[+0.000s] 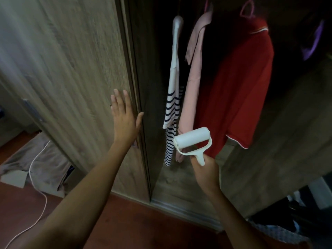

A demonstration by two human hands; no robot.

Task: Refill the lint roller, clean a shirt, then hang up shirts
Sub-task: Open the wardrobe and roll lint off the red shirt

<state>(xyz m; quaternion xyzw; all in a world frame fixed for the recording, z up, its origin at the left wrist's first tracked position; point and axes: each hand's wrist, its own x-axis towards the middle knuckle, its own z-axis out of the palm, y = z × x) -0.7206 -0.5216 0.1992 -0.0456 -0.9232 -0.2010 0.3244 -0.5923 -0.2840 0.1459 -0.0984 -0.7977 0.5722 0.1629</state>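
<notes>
My right hand (205, 172) grips the short handle of a white lint roller (193, 141), roll pointing up, just in front of the open wardrobe. Inside hang a white shirt with navy stripes (171, 112), a pink shirt (192, 81) and a red polo shirt (240, 83), each on a hanger. The roller sits below the pink shirt's hem, close to the red polo's lower edge. My left hand (124, 119) lies flat with fingers spread on the wooden sliding door (71, 69), at its right edge.
A purple garment (313, 42) hangs at the far right in the dark. A second wooden door (287, 132) stands on the right. A white cable (38, 193) runs over the red floor beside a grey fabric pile (41, 159). A patterned basket (280, 232) sits bottom right.
</notes>
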